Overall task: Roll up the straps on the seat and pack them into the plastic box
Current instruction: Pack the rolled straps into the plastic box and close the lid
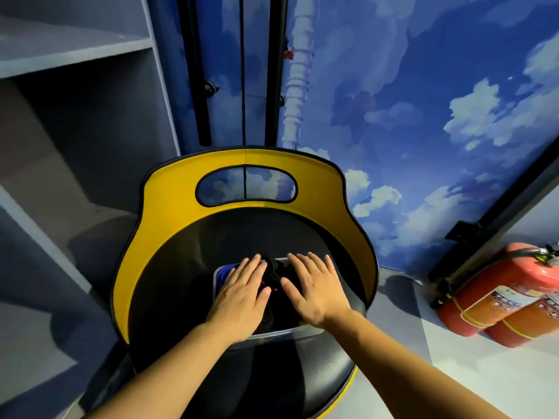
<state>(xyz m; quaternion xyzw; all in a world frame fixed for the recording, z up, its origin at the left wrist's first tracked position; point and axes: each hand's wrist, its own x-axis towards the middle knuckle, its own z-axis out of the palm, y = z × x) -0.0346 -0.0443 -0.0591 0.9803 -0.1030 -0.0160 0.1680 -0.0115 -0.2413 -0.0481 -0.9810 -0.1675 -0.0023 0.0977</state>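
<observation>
The plastic box [273, 333] sits on the black seat [187, 252] of the yellow-backed chair, with dark rolled straps [273, 275] inside. The left hand [242, 297] and right hand [314, 288] lie flat over them, fingers straight. 2 red extinguishers [502, 297] lie to the right.

extinguisher labels [511, 302] too blurred
</observation>
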